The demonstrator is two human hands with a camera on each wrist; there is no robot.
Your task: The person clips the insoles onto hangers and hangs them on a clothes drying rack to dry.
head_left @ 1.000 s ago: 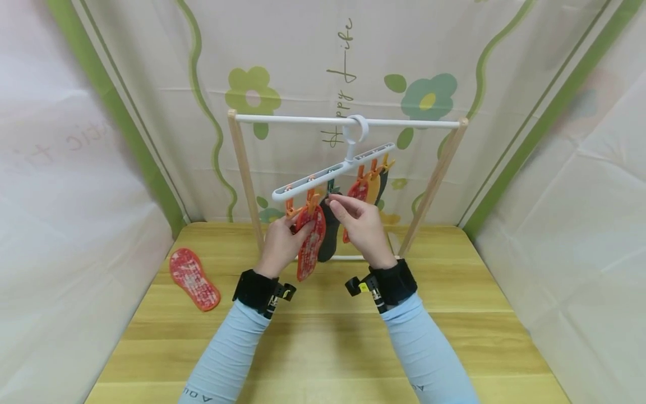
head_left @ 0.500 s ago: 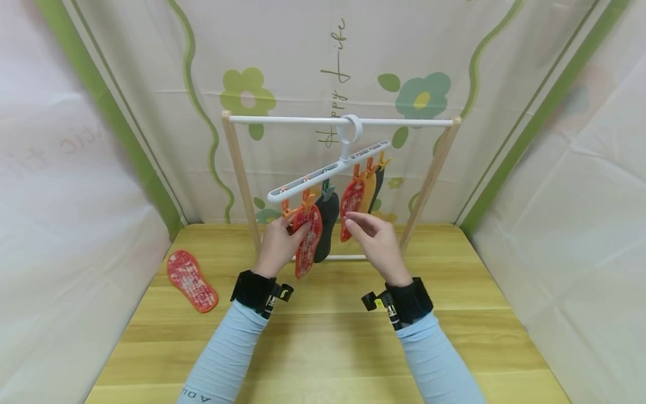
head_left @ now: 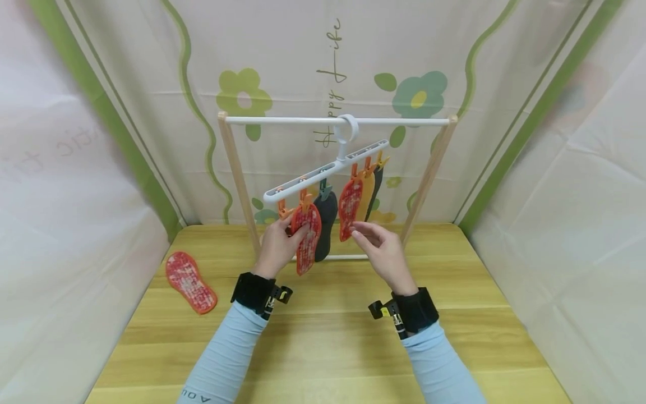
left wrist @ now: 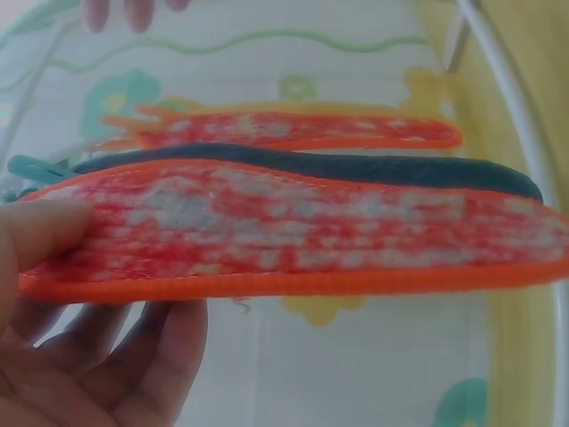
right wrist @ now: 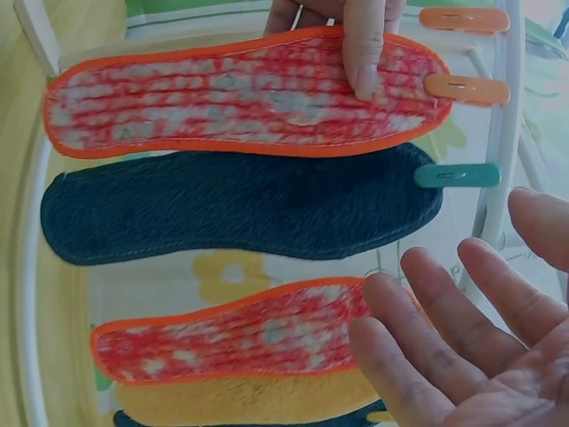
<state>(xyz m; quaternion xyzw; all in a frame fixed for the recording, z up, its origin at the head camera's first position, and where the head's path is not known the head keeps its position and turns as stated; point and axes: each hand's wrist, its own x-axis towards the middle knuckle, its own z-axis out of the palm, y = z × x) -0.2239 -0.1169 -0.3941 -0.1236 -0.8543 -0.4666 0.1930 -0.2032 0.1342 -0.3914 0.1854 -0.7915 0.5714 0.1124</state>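
Note:
My left hand (head_left: 279, 247) pinches the upper part of a red-and-white insole (head_left: 309, 247) with an orange edge, thumb in front and fingers behind. An orange clip (right wrist: 467, 89) grips this insole's top. Beside it a dark insole (right wrist: 240, 209) hangs from a green clip (right wrist: 458, 175). My right hand (head_left: 384, 252) holds nothing; its fingers are spread and relaxed close to the lower end of another hanging red insole (head_left: 349, 207). Behind that one hang a yellow insole (head_left: 364, 193) and a second dark insole (head_left: 375, 188). All hang from a white clip hanger (head_left: 303, 182).
The hanger hooks over the white rail (head_left: 282, 120) of a wooden-legged rack. At its near end an orange clip (right wrist: 464, 20) hangs without an insole. A loose red insole (head_left: 192, 282) lies on the wooden table (head_left: 323, 348) at left. Printed curtains (head_left: 303, 56) surround the table.
My right hand has left the green clip at the dark insole's top and moved down and right, its fingers loosening. My left hand keeps its pinch on the red insole.

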